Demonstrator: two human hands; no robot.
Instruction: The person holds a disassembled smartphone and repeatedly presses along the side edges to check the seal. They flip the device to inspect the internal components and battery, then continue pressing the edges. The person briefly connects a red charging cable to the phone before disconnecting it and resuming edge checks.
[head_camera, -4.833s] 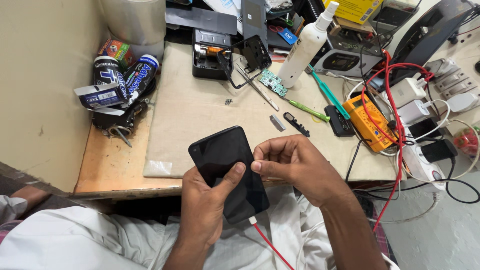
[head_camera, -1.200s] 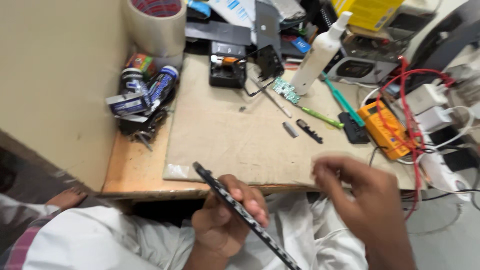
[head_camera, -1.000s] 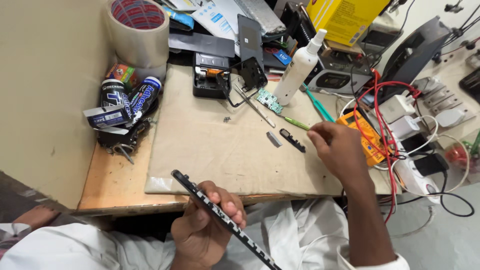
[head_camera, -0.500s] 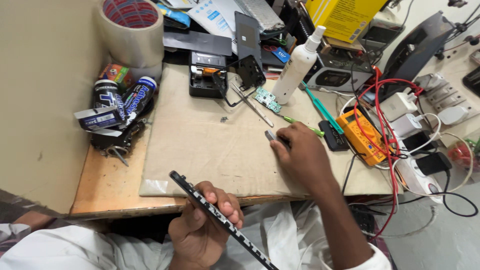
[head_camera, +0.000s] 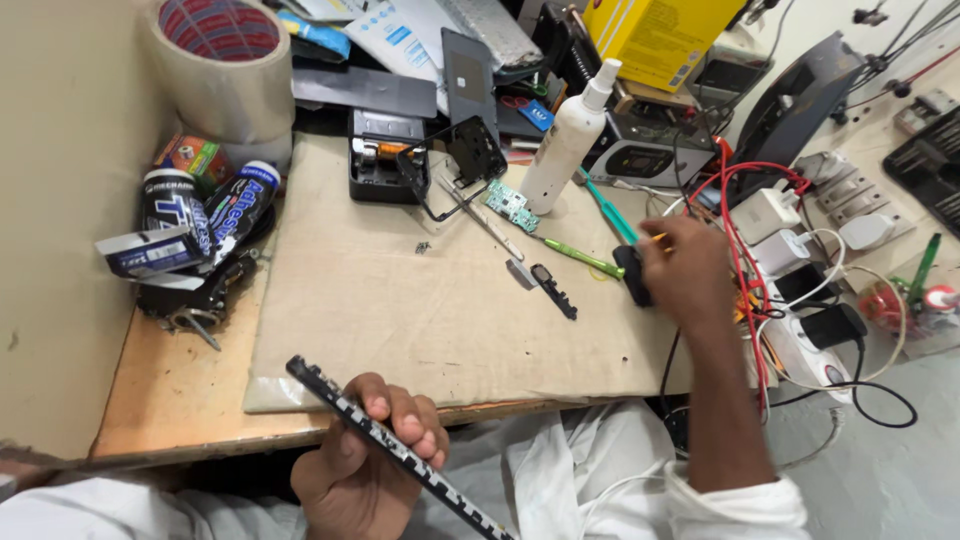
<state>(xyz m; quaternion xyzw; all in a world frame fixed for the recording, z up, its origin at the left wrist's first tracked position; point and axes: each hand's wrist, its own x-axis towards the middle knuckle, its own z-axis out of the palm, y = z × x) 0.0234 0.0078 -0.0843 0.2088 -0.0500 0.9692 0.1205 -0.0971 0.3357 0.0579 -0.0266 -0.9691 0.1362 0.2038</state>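
Observation:
My left hand (head_camera: 355, 475) grips a black phone (head_camera: 400, 450), held edge-on and tilted over my lap in front of the bench edge. My right hand (head_camera: 690, 272) is stretched out to the right side of the beige work mat (head_camera: 420, 310), its fingers curled over a black part (head_camera: 633, 275) and a small yellow tip (head_camera: 656, 237). Whether it grips anything is hidden by the hand. A green screwdriver (head_camera: 580, 258) lies just left of that hand. A small black strip (head_camera: 555, 290) and a grey piece (head_camera: 520, 272) lie on the mat nearby.
A white spray bottle (head_camera: 570, 140), a green circuit board (head_camera: 512, 203) and a black tool case (head_camera: 378, 165) stand at the back. A tape roll (head_camera: 225, 65) and adhesive tubes (head_camera: 205, 215) crowd the left. Red wires (head_camera: 745, 215) and a power strip (head_camera: 810, 345) tangle on the right.
My right hand has moved from the small parts at mid-mat out to the right, beside the black part. The left hand keeps the phone edge-on near my lap.

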